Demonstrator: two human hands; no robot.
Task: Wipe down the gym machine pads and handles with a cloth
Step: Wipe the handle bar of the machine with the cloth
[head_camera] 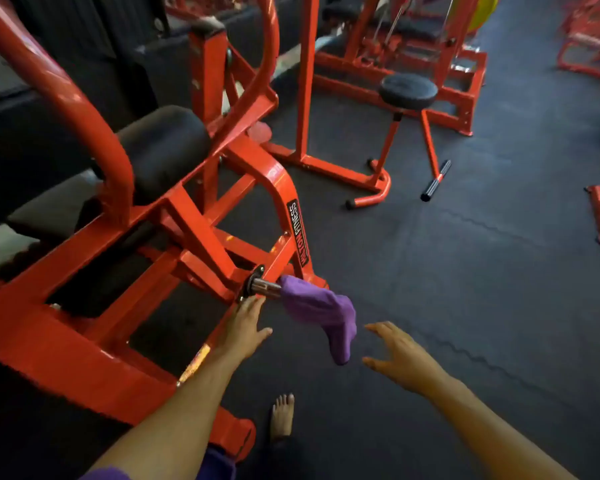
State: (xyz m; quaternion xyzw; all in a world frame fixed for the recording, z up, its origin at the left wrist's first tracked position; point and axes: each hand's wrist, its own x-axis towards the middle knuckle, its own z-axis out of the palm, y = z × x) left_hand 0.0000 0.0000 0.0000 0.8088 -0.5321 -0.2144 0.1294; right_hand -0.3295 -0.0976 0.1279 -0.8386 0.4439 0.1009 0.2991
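Note:
A purple cloth (pixel 321 313) hangs draped over the end of a chrome peg (pixel 264 287) that sticks out of the red machine frame (pixel 194 237). My left hand (pixel 245 323) reaches out with straight fingers, its fingertips just under the peg near the base plate. My right hand (pixel 395 355) is spread open to the right of the cloth, a short gap away, holding nothing. A black roller pad (pixel 163 147) and a black seat pad (pixel 52 206) sit higher up on the machine at the left.
A round black stool pad (pixel 407 90) on a red stand is at the back, with a black-tipped handle (pixel 437 181) pointing at the floor. More red frames stand at the far right. Dark rubber flooring (pixel 465 271) spreads to the right. My bare foot (pixel 283 415) is below.

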